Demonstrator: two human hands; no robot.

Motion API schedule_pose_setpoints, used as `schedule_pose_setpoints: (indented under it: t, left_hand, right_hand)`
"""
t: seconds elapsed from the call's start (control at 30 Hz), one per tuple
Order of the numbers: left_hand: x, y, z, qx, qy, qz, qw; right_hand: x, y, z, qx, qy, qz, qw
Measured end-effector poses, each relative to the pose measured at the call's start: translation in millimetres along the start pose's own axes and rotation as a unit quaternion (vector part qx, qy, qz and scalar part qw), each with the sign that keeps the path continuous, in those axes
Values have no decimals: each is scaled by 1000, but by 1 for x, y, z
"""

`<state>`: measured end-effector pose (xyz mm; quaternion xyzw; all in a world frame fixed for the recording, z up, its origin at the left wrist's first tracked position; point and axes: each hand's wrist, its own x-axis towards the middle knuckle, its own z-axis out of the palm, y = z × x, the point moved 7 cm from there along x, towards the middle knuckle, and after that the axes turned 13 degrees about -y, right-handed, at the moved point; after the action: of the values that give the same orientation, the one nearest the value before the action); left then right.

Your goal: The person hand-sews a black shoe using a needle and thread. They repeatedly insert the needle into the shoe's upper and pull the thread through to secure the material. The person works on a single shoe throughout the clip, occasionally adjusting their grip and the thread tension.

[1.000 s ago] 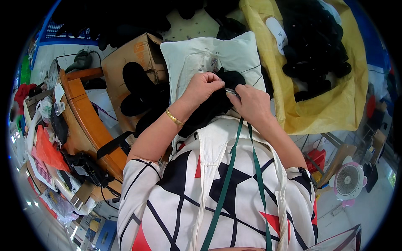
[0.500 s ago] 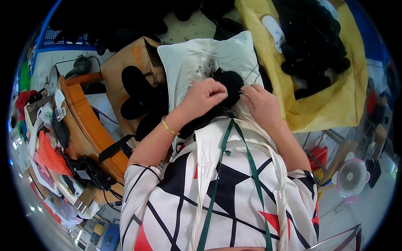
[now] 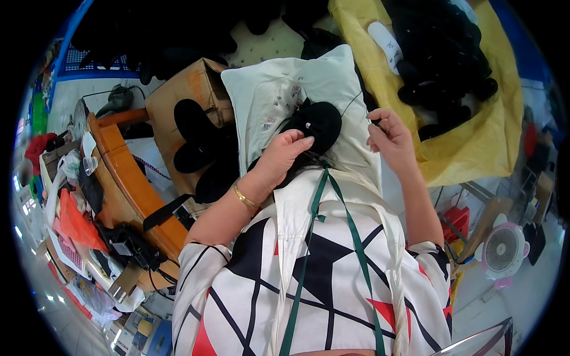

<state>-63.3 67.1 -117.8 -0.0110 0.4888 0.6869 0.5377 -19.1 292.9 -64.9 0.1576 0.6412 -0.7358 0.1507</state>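
A black, round-toed slipper (image 3: 325, 127) lies on a white pillow (image 3: 244, 89) in my lap, with a small pale ornament on its top. My left hand (image 3: 278, 157) is closed on the slipper's near left part, thumb and fingers pinched together. Raised to the right of the slipper, my right hand (image 3: 392, 139) is closed in a pinch on what looks like a needle, barely showing at the fingertips. A thin dark thread (image 3: 351, 103) arcs up from the slipper's right side. Small printed or loose ornaments (image 3: 269, 123) show on the pillow's patterned cloth.
At left stand a cardboard box (image 3: 163, 98) with black slippers (image 3: 193, 118) against it and an orange wooden chair (image 3: 127, 172). A yellow sack (image 3: 499, 118) at right holds many black slippers and a white sole (image 3: 386, 44). A fan (image 3: 503, 249) stands at lower right.
My right hand has moved right and slightly up, away from the slipper. My left hand has lowered a little onto the slipper, whose top with the pale ornament now shows.
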Motion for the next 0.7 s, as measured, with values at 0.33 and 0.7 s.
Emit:
schedule_pose_setpoints:
  t: [0.33, 0.7]
  left_hand:
    - [-13, 22, -1, -86, -11, 54, 995]
    - [-31, 62, -11, 250, 93, 99, 959]
  right_hand:
    - [16, -38, 100, -533, -41, -357, 766]
    - [18, -100, 83, -381, -33, -295, 876]
